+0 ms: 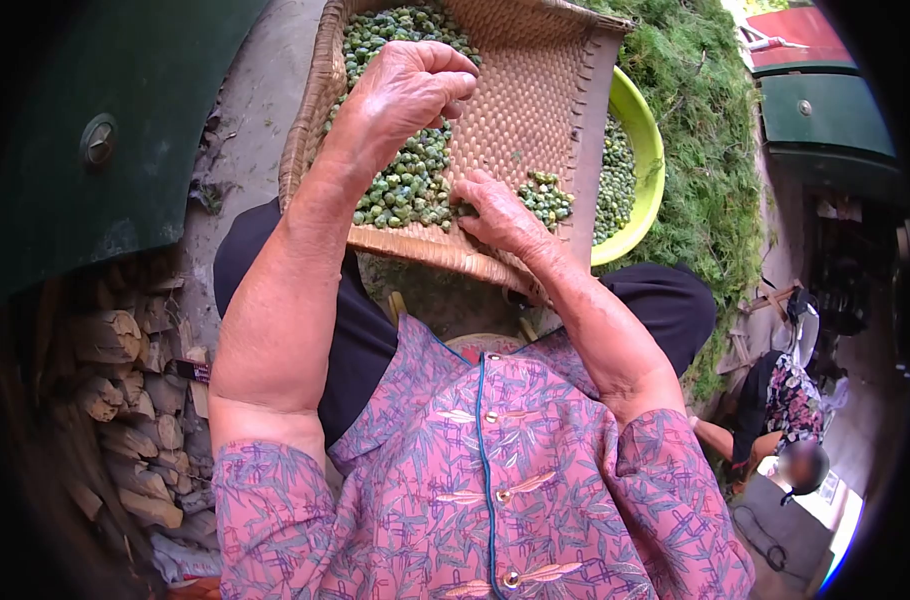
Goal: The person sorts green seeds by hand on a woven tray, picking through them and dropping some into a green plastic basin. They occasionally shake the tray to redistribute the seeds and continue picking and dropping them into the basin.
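A woven basket tray (520, 110) rests before my knees, its left half heaped with small round green fruits (407, 185). My left hand (415, 85) is held over the heap, its thumb and fingers pinched together; whatever may be between them is hidden. Lower and to the right, my right hand (500, 212) reaches down to the tray floor, fingertips curled on a few green fruits at the heap's edge. A smaller pile of green fruits (545, 198) lies just right of that hand.
A yellow-green basin (655, 175) with more green fruits stands against the tray's right side. Feathery green branches (705, 130) spread beyond it. Split firewood (140, 420) is stacked at left below a dark green panel (105, 60). Another person (785, 410) is at lower right.
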Demonstrator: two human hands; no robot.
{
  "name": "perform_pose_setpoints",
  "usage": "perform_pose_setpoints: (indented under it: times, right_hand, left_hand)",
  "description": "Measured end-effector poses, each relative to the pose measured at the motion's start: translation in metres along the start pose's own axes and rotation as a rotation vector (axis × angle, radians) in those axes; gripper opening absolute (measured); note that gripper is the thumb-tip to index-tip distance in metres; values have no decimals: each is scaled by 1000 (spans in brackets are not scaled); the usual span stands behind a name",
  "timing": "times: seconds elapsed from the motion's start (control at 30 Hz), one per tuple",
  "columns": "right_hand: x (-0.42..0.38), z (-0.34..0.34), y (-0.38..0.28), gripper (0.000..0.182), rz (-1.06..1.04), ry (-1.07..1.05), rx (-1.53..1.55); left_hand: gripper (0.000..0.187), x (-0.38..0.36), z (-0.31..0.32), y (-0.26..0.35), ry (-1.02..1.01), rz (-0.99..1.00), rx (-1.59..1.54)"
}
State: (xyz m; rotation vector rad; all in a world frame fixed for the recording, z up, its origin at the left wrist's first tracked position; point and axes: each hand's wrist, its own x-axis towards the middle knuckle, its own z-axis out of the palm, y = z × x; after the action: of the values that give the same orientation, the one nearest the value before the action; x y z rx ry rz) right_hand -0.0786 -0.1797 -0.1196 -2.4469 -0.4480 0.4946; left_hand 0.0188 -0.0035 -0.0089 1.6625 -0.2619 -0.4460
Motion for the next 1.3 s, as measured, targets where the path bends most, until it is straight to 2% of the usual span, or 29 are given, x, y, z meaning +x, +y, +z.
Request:
perform_pose_setpoints:
  times: [0.17,0.27,0.47,0.5,0.63,0.77,0.8,0.83,0.9,0.97,1.03,1.07,1.13,1.2,1.3]
  right_hand:
    - [-7,4,-3,26,16,21,69]
    - [-15,3,0,27,-45,80,120]
    - [-35,-23,-2,30,223,171,479]
    - [-41,-28,7,27,304,196,633]
    - [-75,-64,48,20,352,451,791]
    - [-108,-92,104,22,558,607,540]
    - [-114,-93,113,26,572,644,371]
    - [-118,-93,125,26,572,645,371]
    - [-119,-93,133,31,487,656,-136]
    - [-114,-92,127,31,469,637,-153]
    - [-96,-85,107,22,440,680,-117]
    - [-83,-79,93,15,382,725,-21]
    - [-56,-65,46,13,245,638,103]
    - [-30,-31,36,17,80,544,119]
    - [-4,2,10,31,99,377,42]
  left_hand:
    - [21,-1,3,-1,15,-17,17]
    - [21,-1,4,-3,2,-17,17]
    - [21,-2,4,-6,-4,-11,5]
    - [21,-2,3,-5,-4,-11,5]
    - [20,-4,3,-2,-2,-24,21]
    - [20,-3,4,-2,-3,-18,45]
    - [20,-3,4,-3,-4,-18,45]
    - [20,-4,5,-3,-2,-13,47]
    - [20,-4,5,-3,2,-10,50]
    - [20,-4,6,-3,-6,-15,48]
    - [20,-3,6,-3,-10,-15,51]
    - [20,-3,7,-3,-15,-15,52]
    - [20,-1,8,-6,-16,-17,50]
    - [20,0,7,-6,-14,-20,51]
    - [20,0,6,-3,-22,-41,34]
